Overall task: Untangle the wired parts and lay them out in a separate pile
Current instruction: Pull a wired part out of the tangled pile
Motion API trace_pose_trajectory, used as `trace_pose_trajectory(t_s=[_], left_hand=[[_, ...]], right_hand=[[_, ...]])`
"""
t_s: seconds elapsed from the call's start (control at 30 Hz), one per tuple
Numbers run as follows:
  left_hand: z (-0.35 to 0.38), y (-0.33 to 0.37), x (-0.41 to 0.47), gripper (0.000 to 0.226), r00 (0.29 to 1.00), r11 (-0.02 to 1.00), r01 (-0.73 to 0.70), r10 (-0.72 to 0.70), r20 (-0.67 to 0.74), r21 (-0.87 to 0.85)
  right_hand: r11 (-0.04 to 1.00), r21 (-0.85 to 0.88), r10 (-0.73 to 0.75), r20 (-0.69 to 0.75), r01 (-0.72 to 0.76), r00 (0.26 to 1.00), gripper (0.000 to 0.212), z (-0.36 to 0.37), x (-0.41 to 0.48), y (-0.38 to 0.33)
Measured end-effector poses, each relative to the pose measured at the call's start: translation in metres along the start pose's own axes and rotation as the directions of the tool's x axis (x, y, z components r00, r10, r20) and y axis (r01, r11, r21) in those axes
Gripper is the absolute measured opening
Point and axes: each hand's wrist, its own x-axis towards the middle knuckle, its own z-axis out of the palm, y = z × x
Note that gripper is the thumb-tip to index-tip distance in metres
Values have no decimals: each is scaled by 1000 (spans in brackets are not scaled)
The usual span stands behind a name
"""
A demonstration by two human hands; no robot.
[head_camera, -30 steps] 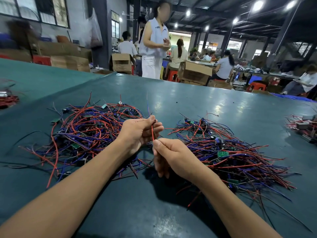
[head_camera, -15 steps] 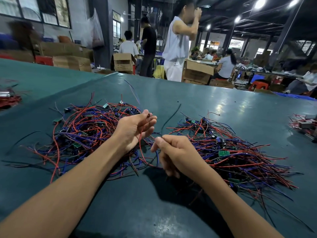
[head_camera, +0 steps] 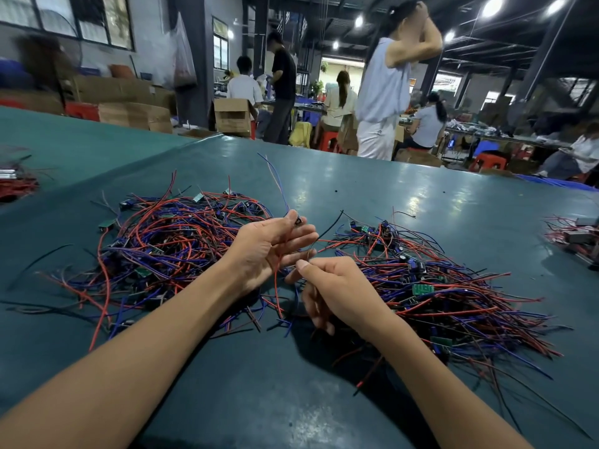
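Observation:
Two heaps of red, blue and black wired parts lie on the teal table [head_camera: 356, 189]: a tangled pile [head_camera: 168, 241] on the left and a flatter pile [head_camera: 447, 286] on the right. Between them my left hand [head_camera: 269, 251] is raised, palm towards me. Its fingertips pinch a small wired part [head_camera: 296, 221]; a blue wire stands up from the part and a red wire hangs down across the palm. Just below, my right hand [head_camera: 337, 290] pinches a thin black wire [head_camera: 327, 228] between thumb and forefinger. The wire arcs up and to the right.
More wired parts lie at the table's far right edge [head_camera: 573, 234] and far left edge [head_camera: 16, 186]. Loose black wires trail off the left pile. Beyond the table's far edge are cardboard boxes [head_camera: 233, 116] and several people, one standing close [head_camera: 382, 92].
My left hand has spread its fingers and lifted slightly, and the held wires have come apart. A blue wire now stands up from it, and a black wire arcs from my right hand.

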Motion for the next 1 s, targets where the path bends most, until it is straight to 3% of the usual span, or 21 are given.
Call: trace_pose_trajectory(t_s=[0.27,0.37,0.43,0.53,0.6,0.67,0.7,0.83,0.9,1.0], left_hand=[[1,0,-3,25,993,979,70,-87,82,191],[4,-2,-4,18,994,987,60,-73,85,147],[6,-3,-2,23,998,994,11,-18,63,106],[4,-2,-2,27,989,962,-140,125,74,235],[3,-2,-7,25,956,838,-293,257,140,460],[6,-3,-11,26,881,560,-457,393,264,691],[7,-4,-13,29,847,446,-502,425,318,741],[9,-8,-19,43,757,167,-606,423,499,778],[8,-9,-20,51,748,119,-620,387,539,776],[6,-10,-18,67,784,169,-595,338,521,785]], right_hand=[[999,-34,-6,40,8,999,30,-2,1,6],[997,-68,-39,31,41,999,39,-3,2,8],[992,-89,-96,-33,93,995,37,-3,1,7],[967,-136,-241,-218,215,946,32,-1,0,3],[956,-85,-291,-341,279,894,24,-3,-1,-2],[955,42,-255,-396,295,882,22,-7,-1,-7],[957,104,-211,-397,272,893,24,-7,0,-9],[900,402,-39,-315,170,948,24,-3,2,-13],[839,528,14,-263,131,965,24,-6,2,-14],[810,574,27,-240,120,970,22,-11,2,-15]])
